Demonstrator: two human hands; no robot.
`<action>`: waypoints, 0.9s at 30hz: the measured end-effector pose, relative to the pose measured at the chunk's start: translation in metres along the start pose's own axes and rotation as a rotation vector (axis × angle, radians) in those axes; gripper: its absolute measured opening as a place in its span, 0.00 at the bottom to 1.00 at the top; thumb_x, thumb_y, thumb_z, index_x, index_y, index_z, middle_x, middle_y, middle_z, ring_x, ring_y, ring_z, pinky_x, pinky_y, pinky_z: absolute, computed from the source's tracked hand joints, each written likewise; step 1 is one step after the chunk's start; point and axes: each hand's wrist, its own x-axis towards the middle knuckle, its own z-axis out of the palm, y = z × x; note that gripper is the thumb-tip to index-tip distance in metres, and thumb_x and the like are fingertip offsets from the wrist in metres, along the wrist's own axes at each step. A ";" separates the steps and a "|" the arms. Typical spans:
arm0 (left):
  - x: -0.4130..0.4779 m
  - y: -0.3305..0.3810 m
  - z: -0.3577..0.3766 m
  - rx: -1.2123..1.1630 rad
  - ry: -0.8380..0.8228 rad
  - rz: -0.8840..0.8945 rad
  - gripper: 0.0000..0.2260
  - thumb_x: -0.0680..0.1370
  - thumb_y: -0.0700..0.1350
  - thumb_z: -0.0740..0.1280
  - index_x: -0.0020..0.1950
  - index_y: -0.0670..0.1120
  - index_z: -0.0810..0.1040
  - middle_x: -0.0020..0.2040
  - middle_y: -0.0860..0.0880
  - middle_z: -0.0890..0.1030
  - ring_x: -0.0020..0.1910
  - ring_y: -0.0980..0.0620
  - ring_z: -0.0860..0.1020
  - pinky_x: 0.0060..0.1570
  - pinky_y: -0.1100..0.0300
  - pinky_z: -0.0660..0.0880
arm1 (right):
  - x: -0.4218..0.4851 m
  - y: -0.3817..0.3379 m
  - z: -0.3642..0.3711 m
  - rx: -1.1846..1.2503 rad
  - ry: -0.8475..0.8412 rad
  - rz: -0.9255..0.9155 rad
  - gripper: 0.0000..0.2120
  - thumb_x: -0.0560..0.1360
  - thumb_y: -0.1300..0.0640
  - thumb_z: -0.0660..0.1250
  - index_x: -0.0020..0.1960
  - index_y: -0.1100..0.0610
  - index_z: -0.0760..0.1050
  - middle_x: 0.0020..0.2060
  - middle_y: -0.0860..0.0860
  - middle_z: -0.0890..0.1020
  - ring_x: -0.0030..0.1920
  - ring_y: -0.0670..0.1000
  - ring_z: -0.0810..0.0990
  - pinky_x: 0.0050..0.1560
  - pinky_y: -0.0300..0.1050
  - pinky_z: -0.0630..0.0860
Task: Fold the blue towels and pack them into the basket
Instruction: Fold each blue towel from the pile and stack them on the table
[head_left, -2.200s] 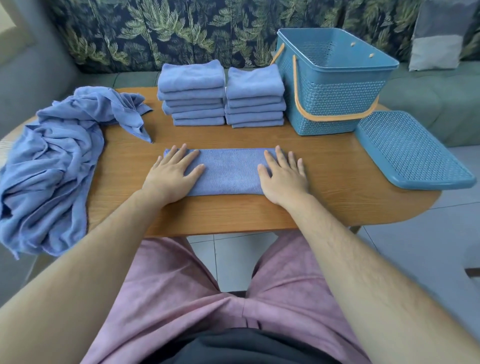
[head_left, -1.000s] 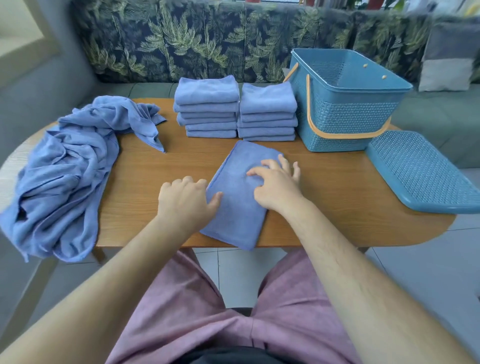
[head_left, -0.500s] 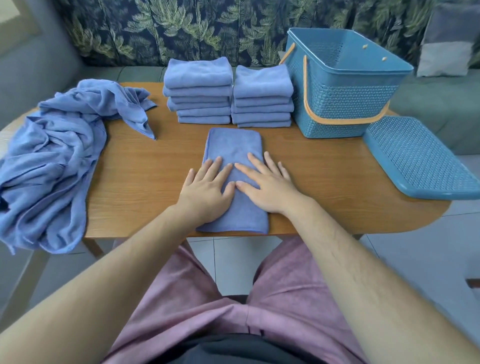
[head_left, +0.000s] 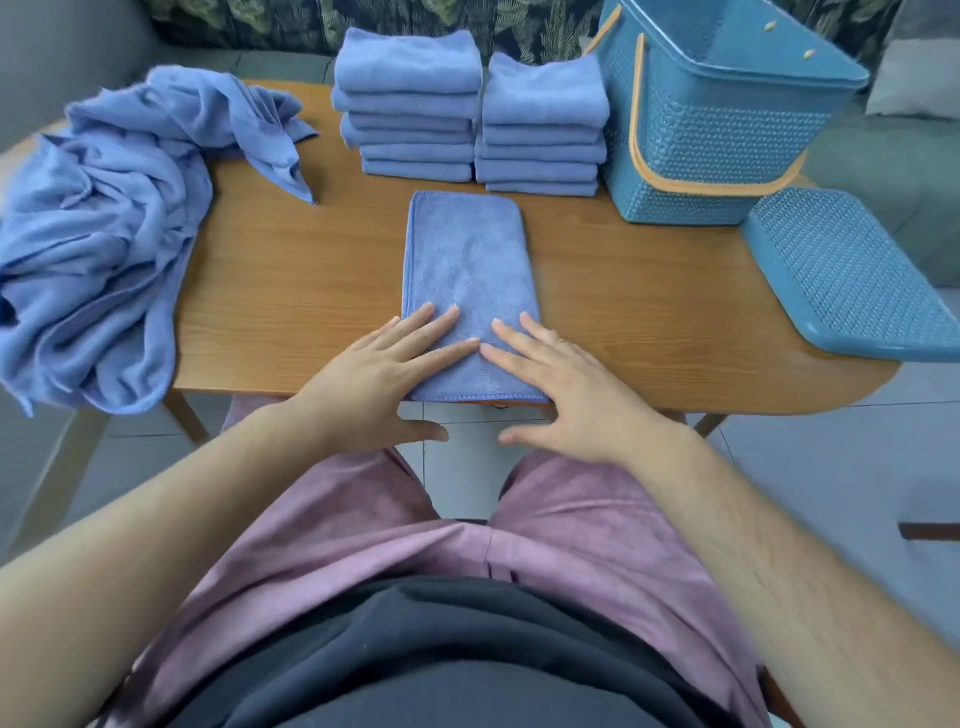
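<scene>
Both hands have been slid back to the near end of the half-folded towel (head_left: 467, 260): left hand (head_left: 379, 374) and right hand (head_left: 566, 384) are laid flat, fingers spread, nothing gripped. The towel's stretched lengthwise mid-table (head_left: 291, 291), so a near-to-far fold is probably next. The basket (head_left: 717, 130), far right, is left unpacked for now.

A towel (head_left: 467, 260), folded into a long strip, lies flat mid-tabletop (head_left: 291, 291), its short end at the near edge. At the far edge stand two piles of folded towels, the left stack (head_left: 410, 104) touching the right stack (head_left: 543, 119). A crumpled heap (head_left: 104, 218) of unfolded towels covers the left end and spills over the edge. The basket (head_left: 717, 119), blue with its orange handle lowered, stands upright and open at the far right, just beside the right stack.
</scene>
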 end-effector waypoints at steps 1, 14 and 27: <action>-0.001 0.000 0.002 -0.004 0.002 0.015 0.42 0.74 0.63 0.70 0.82 0.59 0.51 0.83 0.55 0.48 0.81 0.51 0.48 0.78 0.48 0.55 | -0.003 0.002 0.003 0.005 0.017 -0.007 0.43 0.72 0.44 0.75 0.81 0.41 0.57 0.81 0.40 0.53 0.81 0.45 0.46 0.80 0.46 0.51; -0.004 0.026 -0.027 -0.698 0.457 -0.235 0.07 0.79 0.48 0.69 0.56 0.52 0.81 0.50 0.52 0.81 0.49 0.50 0.79 0.52 0.49 0.75 | -0.010 -0.012 -0.029 0.700 0.428 0.129 0.19 0.78 0.59 0.72 0.65 0.41 0.78 0.50 0.46 0.85 0.45 0.47 0.81 0.51 0.42 0.76; 0.074 -0.021 -0.056 -0.950 0.534 -0.494 0.04 0.78 0.48 0.73 0.51 0.52 0.80 0.31 0.57 0.69 0.32 0.54 0.65 0.34 0.60 0.64 | 0.096 0.018 -0.044 0.633 0.540 0.289 0.09 0.80 0.60 0.66 0.48 0.47 0.79 0.36 0.34 0.75 0.33 0.42 0.71 0.37 0.33 0.66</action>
